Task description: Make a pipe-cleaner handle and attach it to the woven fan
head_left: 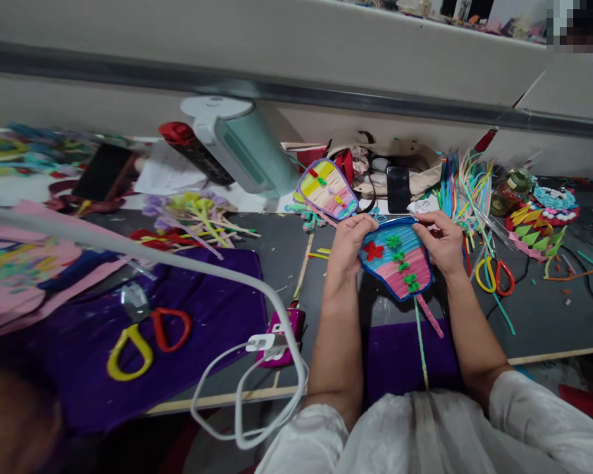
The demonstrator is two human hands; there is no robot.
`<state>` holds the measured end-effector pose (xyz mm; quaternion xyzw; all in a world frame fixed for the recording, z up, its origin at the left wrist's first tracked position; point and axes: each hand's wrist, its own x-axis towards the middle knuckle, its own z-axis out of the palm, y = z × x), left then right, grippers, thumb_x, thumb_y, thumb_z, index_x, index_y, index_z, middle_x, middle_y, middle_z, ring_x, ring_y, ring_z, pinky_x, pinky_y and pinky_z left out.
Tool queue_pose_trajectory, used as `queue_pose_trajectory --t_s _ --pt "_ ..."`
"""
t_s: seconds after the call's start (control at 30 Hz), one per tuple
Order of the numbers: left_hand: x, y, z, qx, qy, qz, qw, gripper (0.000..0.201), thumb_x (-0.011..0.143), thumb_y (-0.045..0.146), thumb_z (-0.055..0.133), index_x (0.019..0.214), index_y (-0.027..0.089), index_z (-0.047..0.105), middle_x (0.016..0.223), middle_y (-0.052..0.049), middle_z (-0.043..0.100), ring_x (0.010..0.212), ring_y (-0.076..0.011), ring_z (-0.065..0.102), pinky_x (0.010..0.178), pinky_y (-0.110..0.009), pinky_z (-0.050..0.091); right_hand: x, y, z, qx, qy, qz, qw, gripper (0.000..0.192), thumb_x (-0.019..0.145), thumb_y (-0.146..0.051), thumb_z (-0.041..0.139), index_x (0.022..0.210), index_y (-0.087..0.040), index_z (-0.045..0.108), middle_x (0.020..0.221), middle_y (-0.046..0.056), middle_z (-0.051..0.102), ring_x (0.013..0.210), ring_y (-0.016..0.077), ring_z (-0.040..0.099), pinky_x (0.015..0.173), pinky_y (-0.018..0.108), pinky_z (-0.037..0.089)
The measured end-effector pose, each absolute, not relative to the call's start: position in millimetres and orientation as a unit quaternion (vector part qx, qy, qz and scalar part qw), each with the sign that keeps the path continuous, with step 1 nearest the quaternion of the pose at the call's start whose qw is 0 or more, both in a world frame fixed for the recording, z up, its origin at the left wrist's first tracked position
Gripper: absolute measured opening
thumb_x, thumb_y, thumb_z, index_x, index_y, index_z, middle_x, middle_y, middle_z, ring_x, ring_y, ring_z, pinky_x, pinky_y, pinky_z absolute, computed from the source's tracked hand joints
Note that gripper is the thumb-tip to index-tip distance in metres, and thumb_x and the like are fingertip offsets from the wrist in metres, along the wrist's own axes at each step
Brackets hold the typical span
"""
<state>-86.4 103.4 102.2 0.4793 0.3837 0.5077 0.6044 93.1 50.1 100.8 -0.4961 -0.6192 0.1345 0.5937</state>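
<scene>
Between my two hands is a fan-shaped pipe-cleaner craft (383, 260), blue above and pink below, edged in dark blue. A red flower and several green tufts sit on its face. My left hand (352, 240) pinches its upper left corner, and my right hand (441, 238) pinches the upper right one. From the craft's lower edge hang a pink twisted stem (431, 317) and a pale green pipe cleaner (420, 342). Just beyond my left hand lies a similar yellow and pink fan (327, 189) with a purple edge.
Scissors (495, 275) lie right of my right arm, near bundled pipe cleaners (467, 187). A white cable (271, 296) loops over the table's left side, above other scissors (148, 342) on purple cloth (217, 276). A teal jug (247, 148) and fabric bag (420, 161) stand behind.
</scene>
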Motion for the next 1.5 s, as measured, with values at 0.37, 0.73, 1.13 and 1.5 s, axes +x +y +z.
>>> queue_pose_trajectory --t_s 0.37,0.73,1.13,1.5 --pt "-86.6 103.3 102.6 0.461 0.346 0.495 0.650 0.012 0.062 0.023 0.060 0.055 0.017 0.052 0.056 0.003 0.043 0.052 -0.0081 0.036 0.050 -0.022 0.029 93.7 49.8 102.2 -0.500 -0.623 0.141 0.585 0.012 0.084 -0.028 0.064 0.092 -0.022 0.070 0.087 0.003 0.065 0.076 0.0143 0.061 0.058 0.025 0.049" --pt "-87.8 104.0 105.4 0.436 0.344 0.469 0.687 0.012 0.055 0.023 0.064 0.056 0.015 0.055 0.056 0.003 0.047 0.051 -0.0073 0.039 0.050 -0.021 0.031 97.2 51.6 104.9 -0.497 -0.620 0.178 0.580 0.015 0.082 -0.030 0.067 0.094 -0.022 0.071 0.089 0.003 0.066 0.077 0.0144 0.061 0.062 0.026 0.050" --pt "-87.8 108.9 98.3 0.429 0.376 0.471 0.673 0.011 0.055 0.024 0.064 0.055 0.016 0.057 0.053 0.004 0.047 0.049 -0.0073 0.038 0.049 -0.021 0.030 99.3 53.2 101.8 -0.497 -0.595 0.193 0.602 0.016 0.085 -0.030 0.063 0.097 -0.022 0.069 0.088 0.002 0.068 0.079 0.0153 0.062 0.068 0.028 0.050" --pt "-87.0 107.7 99.3 0.422 0.382 0.486 0.664 0.009 0.055 0.024 0.065 0.055 0.016 0.060 0.052 0.003 0.050 0.049 -0.0073 0.040 0.048 -0.020 0.031 99.7 49.6 105.5 -0.515 -0.639 0.095 0.564 0.012 0.087 -0.024 0.059 0.090 -0.022 0.070 0.085 0.003 0.067 0.081 0.0163 0.062 0.064 0.029 0.049"
